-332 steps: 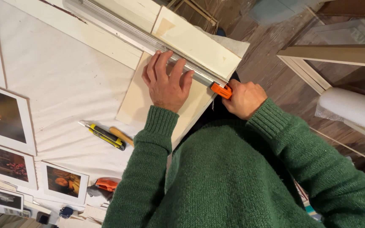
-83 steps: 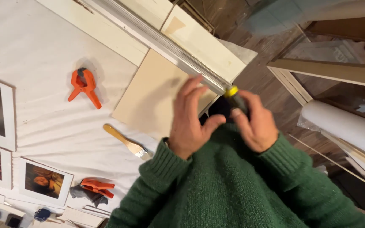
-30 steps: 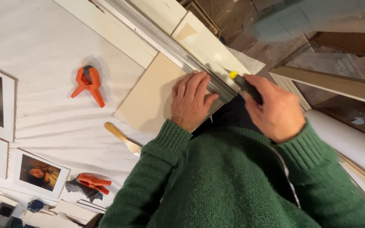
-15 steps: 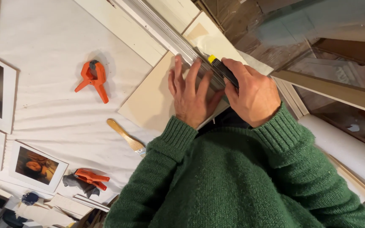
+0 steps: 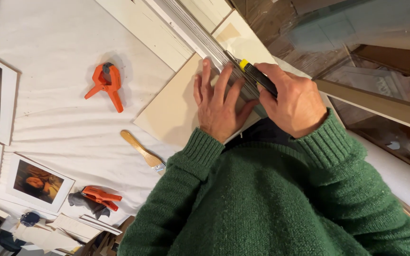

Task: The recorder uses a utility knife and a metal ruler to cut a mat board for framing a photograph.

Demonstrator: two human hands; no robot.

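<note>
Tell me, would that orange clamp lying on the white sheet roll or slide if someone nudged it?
The orange clamp probably would not roll: it lies flat with its handles splayed. It likely drags rather than glides, since the white sheet under it is wrinkled cloth. It looks like light plastic, easy to lift.

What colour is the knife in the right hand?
Black with a yellow tip: the utility knife in the right hand, shown in the head view.

A white cloth covers the table, rumpled in places. On it lie an orange clamp, a wooden-handled brush, a second orange clamp, mounted photographs and beige board.
</note>
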